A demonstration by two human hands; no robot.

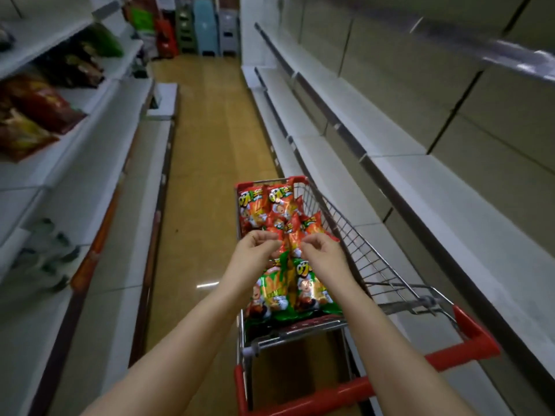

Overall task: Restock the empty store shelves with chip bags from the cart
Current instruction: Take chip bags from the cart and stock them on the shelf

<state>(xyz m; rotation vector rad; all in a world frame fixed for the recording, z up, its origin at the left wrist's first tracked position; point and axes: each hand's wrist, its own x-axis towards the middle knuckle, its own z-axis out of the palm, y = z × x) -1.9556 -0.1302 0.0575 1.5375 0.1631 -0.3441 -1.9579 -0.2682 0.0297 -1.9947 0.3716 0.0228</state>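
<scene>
Store aisle. In wire cart [375, 265]: red chip bags [258, 205] at far end, green chip bags [303, 291] nearer the handle. Pinched between left hand [255, 255] and right hand [324, 255] – fingers of both curled on its edges – one red bag [289, 235] atop the pile (mid-cart). Right: white shelves [420, 175]. Left: shelf with blurred snack bags [33, 115].

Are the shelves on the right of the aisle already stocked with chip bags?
No, the right-hand shelves hold nothing, and the chip bags are piled in the cart.
</scene>
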